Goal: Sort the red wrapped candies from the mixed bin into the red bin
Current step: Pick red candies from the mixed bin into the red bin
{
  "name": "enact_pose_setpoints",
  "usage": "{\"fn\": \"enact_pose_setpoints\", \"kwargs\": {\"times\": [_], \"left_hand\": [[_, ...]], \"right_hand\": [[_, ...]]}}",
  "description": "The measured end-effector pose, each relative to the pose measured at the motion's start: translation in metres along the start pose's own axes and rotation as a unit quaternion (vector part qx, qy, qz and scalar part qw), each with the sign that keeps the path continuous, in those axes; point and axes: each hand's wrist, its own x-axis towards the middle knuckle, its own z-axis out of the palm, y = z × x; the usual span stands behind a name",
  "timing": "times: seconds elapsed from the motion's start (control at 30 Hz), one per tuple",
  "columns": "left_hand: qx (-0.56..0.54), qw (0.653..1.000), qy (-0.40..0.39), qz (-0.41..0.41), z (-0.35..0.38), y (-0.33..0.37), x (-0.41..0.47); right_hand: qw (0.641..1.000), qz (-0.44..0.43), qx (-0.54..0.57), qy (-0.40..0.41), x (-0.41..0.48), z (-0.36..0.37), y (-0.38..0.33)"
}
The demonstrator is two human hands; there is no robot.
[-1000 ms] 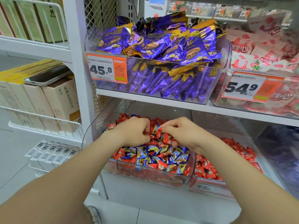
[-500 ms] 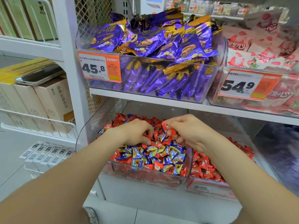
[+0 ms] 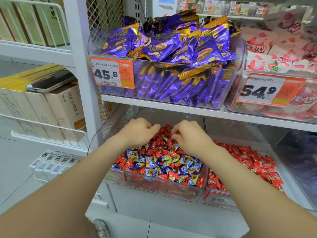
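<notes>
The clear mixed bin on the lower shelf holds red candies and blue-and-gold candies jumbled together. Both my hands are over its back half, knuckles up. My left hand has its fingers curled down into the red candies and grips some under the palm. My right hand pinches a red candy at its fingertips. To the right stands the red bin, with only red candies in it.
The shelf above hangs low over the bins and carries a tub of purple snack packs and a tub of pink-and-white packs. Boxes with a phone on top sit on the wire rack at left.
Both hands have slid from the middle of the mixed bin toward its back, over the red candies, and have drawn slightly apart.
</notes>
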Motion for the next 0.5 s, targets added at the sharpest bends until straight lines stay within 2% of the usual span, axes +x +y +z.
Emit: {"fn": "enact_pose_setpoints", "kwargs": {"times": [0.13, 0.2, 0.27, 0.37, 0.5], "left_hand": [[0.055, 0.993, -0.090, 0.054, 0.001, -0.013, 0.004], [0.097, 0.986, -0.111, 0.084, 0.003, -0.014, 0.006], [0.143, 0.977, -0.139, 0.069, 0.004, -0.012, 0.004], [0.244, 0.953, -0.170, 0.050, 0.009, -0.008, 0.001], [0.260, 0.948, -0.180, 0.038, 0.009, -0.007, 0.004]], "right_hand": [[0.998, 0.013, -0.054, 0.005, 0.007, 0.003, -0.010], [0.990, 0.025, -0.134, -0.027, 0.008, 0.006, -0.015], [0.982, 0.033, -0.174, -0.058, 0.009, 0.009, -0.017], [0.990, 0.037, -0.111, -0.081, 0.018, 0.007, -0.013], [0.994, 0.029, -0.038, -0.099, 0.021, 0.005, -0.003]]}}
